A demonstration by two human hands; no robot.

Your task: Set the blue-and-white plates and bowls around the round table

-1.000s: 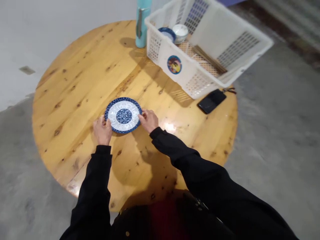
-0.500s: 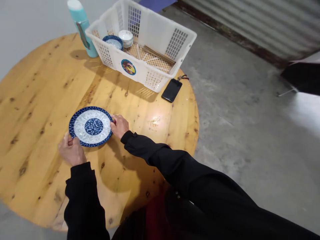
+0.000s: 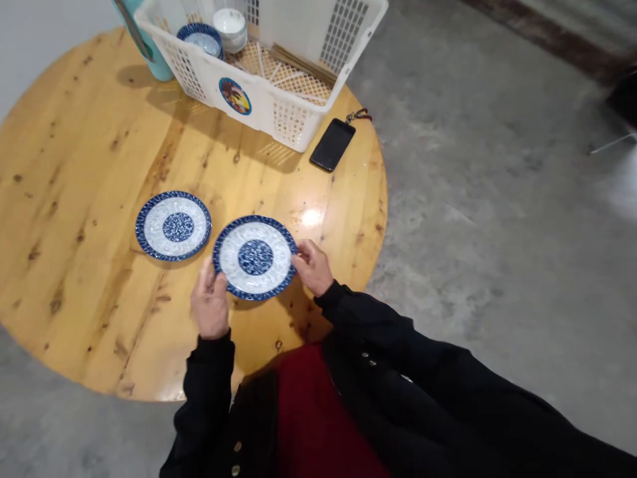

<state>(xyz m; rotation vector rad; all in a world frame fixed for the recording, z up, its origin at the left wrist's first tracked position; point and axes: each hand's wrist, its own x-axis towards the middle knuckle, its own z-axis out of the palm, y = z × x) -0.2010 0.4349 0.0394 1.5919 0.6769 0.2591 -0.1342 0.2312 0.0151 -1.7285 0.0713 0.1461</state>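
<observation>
The left hand and the right hand hold a blue and white plate from two sides, their fingers on its rim. The plate is just above or on the round wooden surface; which one I cannot tell. A second plate of the same pattern lies flat just beside it, to the left, not touching. Further back stands a white basket with a small blue bowl and a white bowl inside. A black phone lies next to the basket, near the edge. A teal bottle stands behind the basket. Both sleeves are black.
</observation>
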